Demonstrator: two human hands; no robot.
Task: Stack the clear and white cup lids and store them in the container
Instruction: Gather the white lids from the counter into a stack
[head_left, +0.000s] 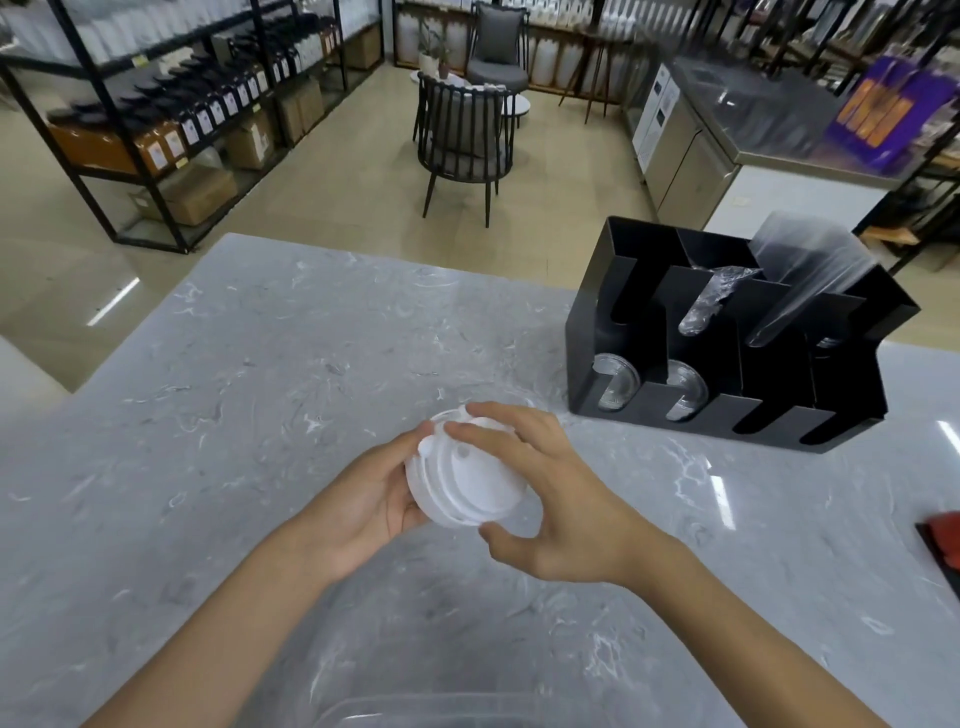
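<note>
A small stack of white cup lids (470, 483) is held above the grey marble counter (260, 374), tilted toward me. My left hand (371, 499) cups the stack from the left and underneath. My right hand (545, 493) grips it from the right, fingers over the top edge and thumb below. A black compartmented container (649, 332) stands at the right of the counter. Clear lids (613, 382) stand on edge in its two front left slots, and plastic-wrapped sleeves (810, 270) lean in the rear slots.
A clear plastic bin's rim (415, 714) shows at the bottom edge, close to me. A red and black object (943, 540) lies at the counter's right edge. Beyond the counter are shelves, chairs (462, 150) and a steel cabinet.
</note>
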